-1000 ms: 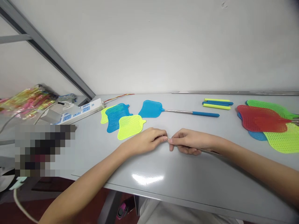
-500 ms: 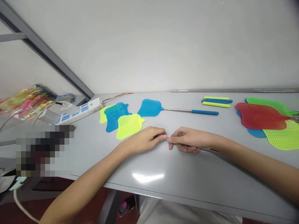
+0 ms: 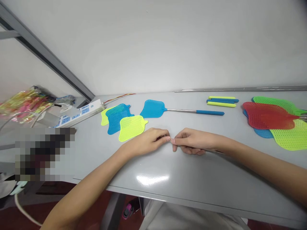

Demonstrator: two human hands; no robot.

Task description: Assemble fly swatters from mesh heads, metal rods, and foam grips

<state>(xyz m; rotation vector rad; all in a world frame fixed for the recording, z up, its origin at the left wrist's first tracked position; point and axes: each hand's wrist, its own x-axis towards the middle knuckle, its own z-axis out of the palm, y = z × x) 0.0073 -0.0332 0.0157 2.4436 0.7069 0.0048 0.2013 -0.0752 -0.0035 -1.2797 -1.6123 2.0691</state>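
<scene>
Lime fly swatter head [image 3: 131, 128] just beside left hand [image 3: 146, 142], grip pressed together, fingertips against right hand [image 3: 194, 142], itself pinching thin steel rod [image 3: 214, 151] low over grey worktop [image 3: 240, 172]; any loosened pinch risking rod slipping free.

You face a plain white wall [image 3: 168, 48] rising straight behind the grey tabletop [image 3: 203, 179], with a grey metal frame strut [image 3: 45, 54] slanting across the upper left. Below the tabletop's front edge, a grey table leg [image 3: 112, 210] drops to a dark red floor [image 3: 91, 207]. Light lands as a bright glare [image 3: 152, 180] on the glossy surface, and a pixelated patch [image 3: 44, 153] hides part of the left side.
</scene>
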